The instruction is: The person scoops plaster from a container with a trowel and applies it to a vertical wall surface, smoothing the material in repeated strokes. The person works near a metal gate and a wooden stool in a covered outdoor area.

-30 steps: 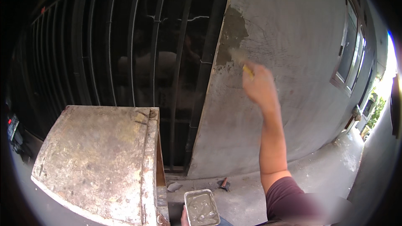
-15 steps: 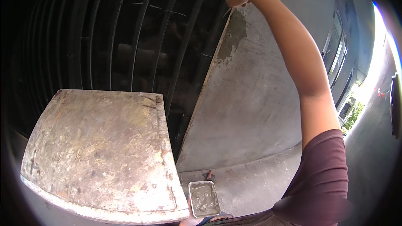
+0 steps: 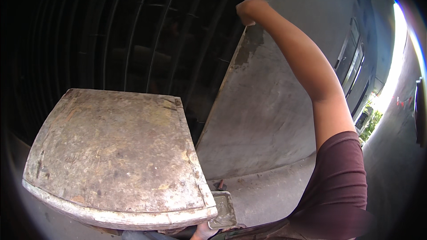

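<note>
My right arm reaches up to the edge of a grey plastered wall (image 3: 267, 106), beside a dark barred opening. My right hand (image 3: 246, 12) is closed at that edge, its fingers curled; whatever it grips is hidden behind them. Just below it, a darker, damp-looking patch of plaster (image 3: 242, 56) with a ragged outline lies on the wall. Low in the view, my left hand (image 3: 203, 232) holds a shallow rectangular tray (image 3: 233, 215) by its near left side. Grey wet plaster (image 3: 223, 209) is smeared inside it. The board's corner covers part of the tray.
A worn, stained wooden tabletop (image 3: 120, 151) fills the lower left. Dark vertical bars (image 3: 129, 49) stand behind it. On the floor (image 3: 267, 191) lies a tool with a reddish-brown handle (image 3: 221, 183). A window frame (image 3: 353, 58) and bright gap are at the right.
My right hand appears lower in the view, still along the wall's edge. The view has shifted, and the tabletop now covers more of the tray, which my left hand keeps holding.
</note>
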### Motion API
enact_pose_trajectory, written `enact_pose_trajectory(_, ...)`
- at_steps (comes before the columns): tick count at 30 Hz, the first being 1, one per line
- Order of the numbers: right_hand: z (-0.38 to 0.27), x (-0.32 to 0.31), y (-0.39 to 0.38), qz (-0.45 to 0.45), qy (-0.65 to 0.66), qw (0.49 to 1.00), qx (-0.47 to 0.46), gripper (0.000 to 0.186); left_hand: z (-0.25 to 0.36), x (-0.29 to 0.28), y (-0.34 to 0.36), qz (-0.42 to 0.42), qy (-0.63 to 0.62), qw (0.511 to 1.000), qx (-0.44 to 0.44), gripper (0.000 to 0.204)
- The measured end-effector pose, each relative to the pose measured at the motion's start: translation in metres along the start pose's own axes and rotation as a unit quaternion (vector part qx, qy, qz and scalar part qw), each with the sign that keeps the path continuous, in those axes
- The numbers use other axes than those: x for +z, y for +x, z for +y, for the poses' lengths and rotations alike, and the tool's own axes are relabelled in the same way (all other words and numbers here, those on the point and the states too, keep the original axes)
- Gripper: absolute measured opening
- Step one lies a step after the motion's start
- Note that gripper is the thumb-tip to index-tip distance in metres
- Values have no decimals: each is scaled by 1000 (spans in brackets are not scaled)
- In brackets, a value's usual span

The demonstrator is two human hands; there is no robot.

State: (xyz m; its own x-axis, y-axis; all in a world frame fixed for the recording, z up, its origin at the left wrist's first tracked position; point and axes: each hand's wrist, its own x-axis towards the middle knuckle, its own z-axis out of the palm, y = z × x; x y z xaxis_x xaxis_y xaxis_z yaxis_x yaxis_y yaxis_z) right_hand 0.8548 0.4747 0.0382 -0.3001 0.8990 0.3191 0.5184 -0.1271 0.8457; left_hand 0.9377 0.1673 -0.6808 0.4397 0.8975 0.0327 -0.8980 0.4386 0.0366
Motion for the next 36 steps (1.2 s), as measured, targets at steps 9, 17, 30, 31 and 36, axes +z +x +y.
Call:
enact_pose_trajectory(9,43,13,-22,57,59,997,-14,40,-4,-19,3,-4,-30,999,22,69)
enact_pose_trajectory(17,26,146,-66,332,330,875,120,36,-4,-25,-1,20,-12,998,52,72)
enact_pose_trajectory(30,-77,198,-22,433,522,692,248,46,-6,16,-1,212,-264,940,45,61)
enact_pose_trajectory(31,-78,197,-18,430,524,691,250,47,-4,17,1,155,-158,972,79,60)
enact_pose_trajectory(36,-89,197,-20,408,551,683,252,47,5,4,10,49,39,991,120,59)
